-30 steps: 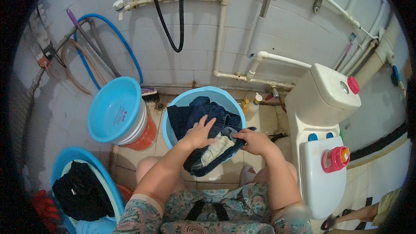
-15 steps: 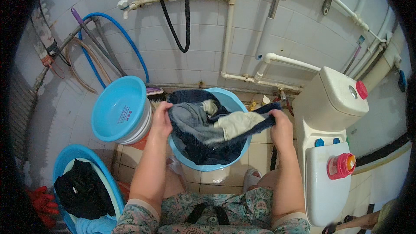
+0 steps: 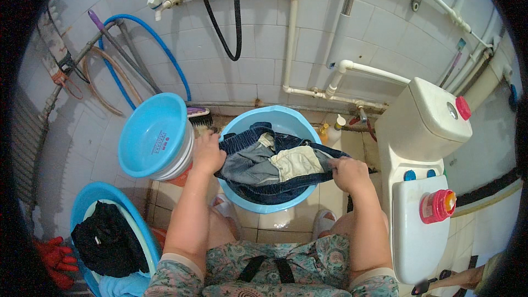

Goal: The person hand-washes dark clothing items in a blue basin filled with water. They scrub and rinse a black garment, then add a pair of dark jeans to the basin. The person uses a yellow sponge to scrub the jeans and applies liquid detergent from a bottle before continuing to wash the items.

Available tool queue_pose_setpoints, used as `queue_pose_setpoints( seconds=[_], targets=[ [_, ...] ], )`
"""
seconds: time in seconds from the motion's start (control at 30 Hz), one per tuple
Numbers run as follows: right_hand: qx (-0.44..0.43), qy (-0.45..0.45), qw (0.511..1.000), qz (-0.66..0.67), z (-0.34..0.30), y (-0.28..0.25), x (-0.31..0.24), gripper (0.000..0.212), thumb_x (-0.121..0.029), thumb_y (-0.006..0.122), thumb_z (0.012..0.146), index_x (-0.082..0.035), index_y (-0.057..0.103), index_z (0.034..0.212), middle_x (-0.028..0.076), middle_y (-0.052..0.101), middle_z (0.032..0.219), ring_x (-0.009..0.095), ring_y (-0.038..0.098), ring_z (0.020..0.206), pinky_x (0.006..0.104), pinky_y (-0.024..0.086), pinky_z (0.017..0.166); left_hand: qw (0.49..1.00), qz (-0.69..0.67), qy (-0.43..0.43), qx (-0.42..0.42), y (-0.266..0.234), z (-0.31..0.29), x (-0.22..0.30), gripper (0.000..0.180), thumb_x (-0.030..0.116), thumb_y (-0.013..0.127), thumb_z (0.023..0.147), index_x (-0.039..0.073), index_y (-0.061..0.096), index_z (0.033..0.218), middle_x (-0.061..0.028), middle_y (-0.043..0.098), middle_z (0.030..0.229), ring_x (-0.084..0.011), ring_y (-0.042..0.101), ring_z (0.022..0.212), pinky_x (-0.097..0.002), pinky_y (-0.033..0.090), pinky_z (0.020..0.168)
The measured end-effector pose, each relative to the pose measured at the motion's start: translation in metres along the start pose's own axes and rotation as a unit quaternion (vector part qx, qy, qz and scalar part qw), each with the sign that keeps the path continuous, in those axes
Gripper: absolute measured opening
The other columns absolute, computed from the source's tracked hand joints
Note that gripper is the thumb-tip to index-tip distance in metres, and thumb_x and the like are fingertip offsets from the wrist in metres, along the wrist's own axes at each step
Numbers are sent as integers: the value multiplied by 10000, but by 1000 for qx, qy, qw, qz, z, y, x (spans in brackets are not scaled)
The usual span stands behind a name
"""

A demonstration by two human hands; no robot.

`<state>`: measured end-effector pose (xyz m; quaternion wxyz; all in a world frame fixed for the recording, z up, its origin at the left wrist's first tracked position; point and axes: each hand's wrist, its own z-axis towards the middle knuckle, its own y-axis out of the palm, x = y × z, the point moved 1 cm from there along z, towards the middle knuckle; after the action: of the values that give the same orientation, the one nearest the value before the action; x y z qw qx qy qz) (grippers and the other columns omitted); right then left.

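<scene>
A pair of dark blue jeans (image 3: pixel 253 168) is stretched across a light blue basin (image 3: pixel 278 114) on the floor in front of me. Their grey-blue inner side and a cream pocket lining (image 3: pixel 297 163) face up. My left hand (image 3: pixel 209 153) is closed on the left edge of the jeans, near the basin's left rim. At the opposite end, my right hand (image 3: pixel 350 174) grips the other edge beyond the right rim. The lower part of the jeans sags into the basin, and whether water lies under it is hidden.
At the left, another blue basin (image 3: pixel 155 132) sits on a white bucket (image 3: pixel 177 164). Nearer, a blue tub (image 3: pixel 82 209) holds black clothing (image 3: pixel 107 239). A toilet (image 3: pixel 421 236) with a pink jar (image 3: pixel 434 207) on its lid stands right. Pump bottles (image 3: pixel 334 131) stand behind the basin; another person's foot (image 3: pixel 426 286) shows lower right.
The jeans have come down flatter and tauter over the basin, showing more of its far side. My right hand has moved lower; my left has barely shifted.
</scene>
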<state>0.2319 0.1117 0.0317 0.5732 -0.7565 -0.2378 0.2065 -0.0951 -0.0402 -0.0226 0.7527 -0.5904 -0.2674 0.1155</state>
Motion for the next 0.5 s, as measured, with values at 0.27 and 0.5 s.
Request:
queue_pose_setpoints(
  seconds=[0.27,0.5],
  targets=[
    [227,-136,962,74,41,52,-30,481,-196,609,775,-104,488,1231,132,588,1050,315,547,959,419,426,861,956,-115,263,-54,38,5,57,419,88,592,746,37,531,1157,-157,499,1248,-315,448,1165,-407,350,990],
    [-14,-152,987,50,53,67,-46,572,-197,614,757,-115,428,1291,168,612,1013,336,574,946,423,447,821,968,33,112,-223,50,7,71,315,280,514,839,50,612,1031,-175,623,990,-353,606,872,-442,477,775]
  ],
)
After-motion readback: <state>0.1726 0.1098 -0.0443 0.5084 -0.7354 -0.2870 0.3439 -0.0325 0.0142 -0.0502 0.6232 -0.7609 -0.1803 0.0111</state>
